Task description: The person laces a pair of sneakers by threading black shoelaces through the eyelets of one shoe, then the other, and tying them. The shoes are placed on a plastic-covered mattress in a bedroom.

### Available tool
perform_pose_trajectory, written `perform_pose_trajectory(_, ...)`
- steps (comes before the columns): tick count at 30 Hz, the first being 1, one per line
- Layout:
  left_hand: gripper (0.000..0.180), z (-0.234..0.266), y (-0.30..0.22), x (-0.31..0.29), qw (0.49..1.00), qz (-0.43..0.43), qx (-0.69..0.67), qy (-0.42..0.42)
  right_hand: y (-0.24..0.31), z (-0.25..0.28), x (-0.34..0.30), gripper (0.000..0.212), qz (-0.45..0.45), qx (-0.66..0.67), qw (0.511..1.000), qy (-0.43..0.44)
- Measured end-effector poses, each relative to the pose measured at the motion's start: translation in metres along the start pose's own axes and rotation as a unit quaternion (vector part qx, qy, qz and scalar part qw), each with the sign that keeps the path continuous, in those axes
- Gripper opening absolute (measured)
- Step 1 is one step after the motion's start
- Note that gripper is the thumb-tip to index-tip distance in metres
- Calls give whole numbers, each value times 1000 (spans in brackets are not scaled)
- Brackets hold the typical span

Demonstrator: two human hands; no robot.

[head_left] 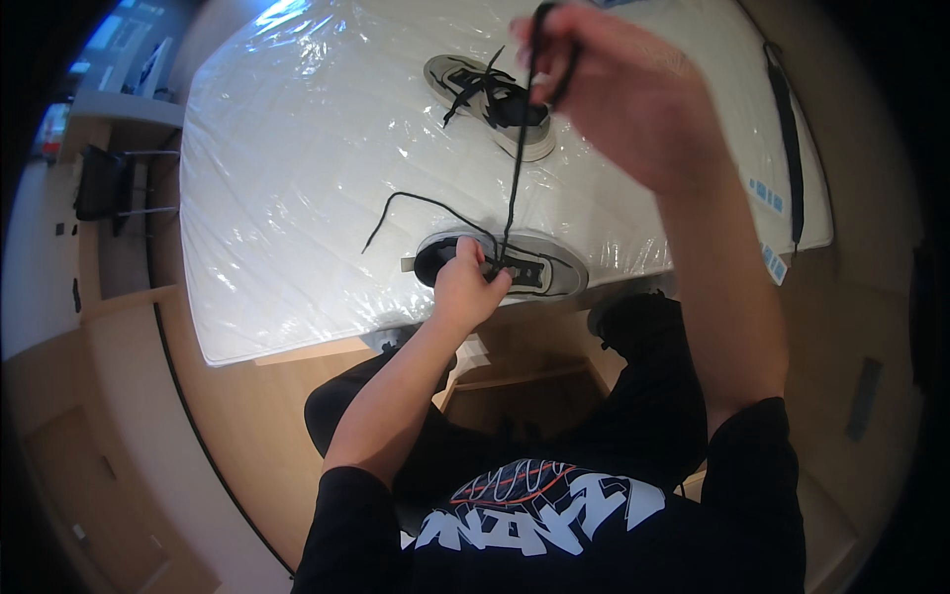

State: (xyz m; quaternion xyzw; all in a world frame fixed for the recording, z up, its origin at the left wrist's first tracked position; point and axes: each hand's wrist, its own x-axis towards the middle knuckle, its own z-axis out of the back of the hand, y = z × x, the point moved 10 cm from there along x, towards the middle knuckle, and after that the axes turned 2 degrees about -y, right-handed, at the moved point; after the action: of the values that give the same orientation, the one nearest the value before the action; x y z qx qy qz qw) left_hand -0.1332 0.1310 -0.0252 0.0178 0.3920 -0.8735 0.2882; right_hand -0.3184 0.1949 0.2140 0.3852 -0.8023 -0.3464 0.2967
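A grey sneaker point(566, 269) with a dark lining lies on its sole near the front edge of a plastic-wrapped mattress point(287, 198). My left hand point(469, 289) is closed on it at the tongue and eyelets, its fingertips partly hidden. A black shoelace point(514, 188) runs taut from the eyelets up to my right hand point(633, 104), raised high above the mattress. That hand's fingers are closed round the lace, with a loop of it about them. The lace's other end lies loose to the left on the plastic.
A second grey sneaker point(539, 147) with black laces stands farther back, partly behind the raised lace. A dark strap point(787, 139) lies along the mattress's right side. My knees are below the front edge, and a black chair point(104, 183) stands at the far left.
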Motion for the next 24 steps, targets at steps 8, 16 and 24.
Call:
perform_pose_trajectory(8, 40, 8, -14, 4, 999, -17, 12, 48, 134, -17, -32, 27, 259, 35, 965, 25)
perform_pose_trajectory(16, 32, 11, -26, 4, 985, 2, 168, -45, 137, -13, -47, 26, 248, -26, 968, -19)
perform_pose_trajectory(24, 24, 68, -49, -13, 961, -103, 96, -238, 146, -20, -60, 25, 221, -50, 973, -38)
